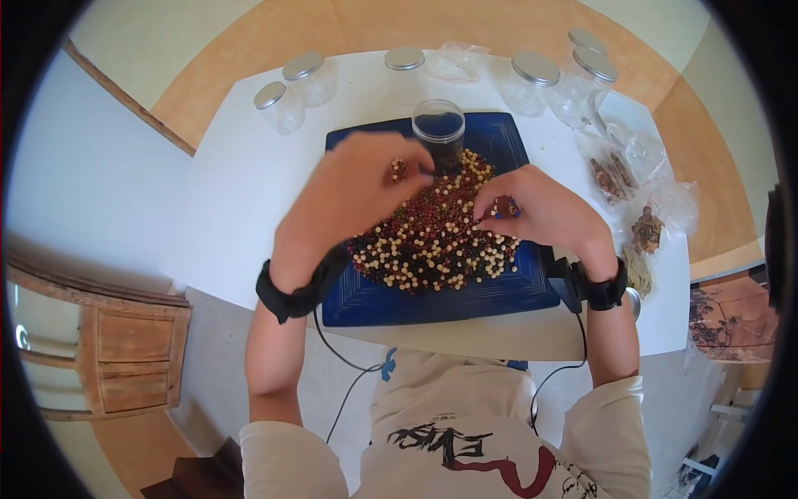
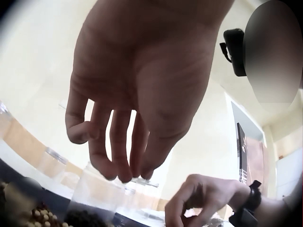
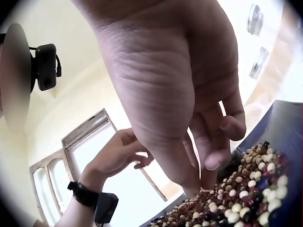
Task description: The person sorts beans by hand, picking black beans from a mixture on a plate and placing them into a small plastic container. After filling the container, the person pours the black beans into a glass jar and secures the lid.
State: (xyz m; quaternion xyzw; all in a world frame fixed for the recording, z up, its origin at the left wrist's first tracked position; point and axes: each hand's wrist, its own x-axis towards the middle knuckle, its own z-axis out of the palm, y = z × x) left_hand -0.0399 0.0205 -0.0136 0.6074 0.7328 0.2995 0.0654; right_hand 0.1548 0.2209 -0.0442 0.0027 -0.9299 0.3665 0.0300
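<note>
Mixed beans (image 1: 432, 241), black, red and cream, lie heaped on a blue square tray (image 1: 366, 309). An open clear jar (image 1: 438, 125) stands on the tray's far part; the left wrist view shows dark contents low in this jar (image 2: 97, 189). My left hand (image 1: 353, 187) is beside the jar, its fingers loosely bent and nothing visible in them. My right hand (image 1: 549, 208) reaches down to the heap's right side. In the right wrist view, the thumb and a fingertip of this hand (image 3: 175, 94) come close together at the beans (image 3: 236, 194); whether they pinch one is hidden.
Lidded clear jars stand along the white table's (image 1: 224, 191) far edge, including one at back left (image 1: 309, 79) and one at back right (image 1: 532, 83). Plastic bags of dried brown pieces (image 1: 613, 176) lie at the right. Cables (image 1: 345, 363) hang from both wrists.
</note>
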